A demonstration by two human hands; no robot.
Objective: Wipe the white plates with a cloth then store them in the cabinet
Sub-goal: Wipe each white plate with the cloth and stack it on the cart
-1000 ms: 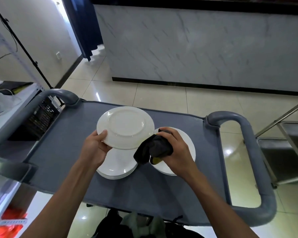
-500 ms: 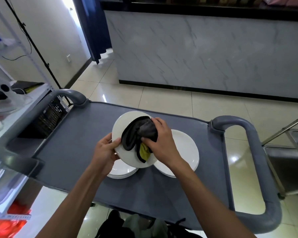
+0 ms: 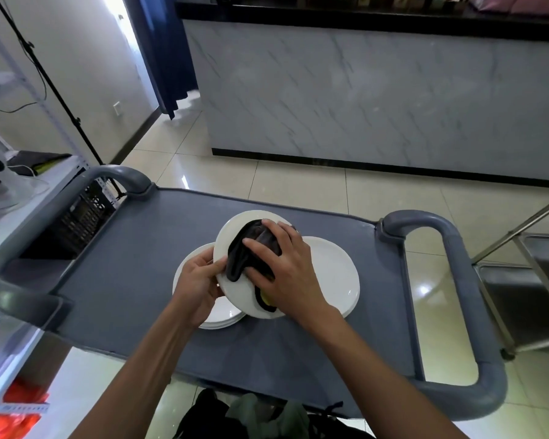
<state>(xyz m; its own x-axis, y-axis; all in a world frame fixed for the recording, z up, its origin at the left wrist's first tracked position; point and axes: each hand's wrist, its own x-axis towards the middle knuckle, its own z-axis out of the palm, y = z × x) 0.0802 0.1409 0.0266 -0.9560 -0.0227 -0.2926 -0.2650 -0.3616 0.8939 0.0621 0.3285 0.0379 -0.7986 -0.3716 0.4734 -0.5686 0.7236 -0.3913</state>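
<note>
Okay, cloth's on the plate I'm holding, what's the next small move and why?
Probably sweep the dark cloth round toward the near rim. Your right hand presses it flat over the middle of the held plate, which your left hand grips at its edge, tilted above the left stack. Bare white shows around the cloth.

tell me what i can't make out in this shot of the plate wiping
All in the head view:
- Middle of the held plate: covered by the dark cloth and the right hand.
- Left stack of plates: count hidden behind the left hand and the held plate.
- Right stack: near left part hidden by the right hand.
- Cabinet: not in view.
- Counter-top items: cut off by the top edge.
</note>
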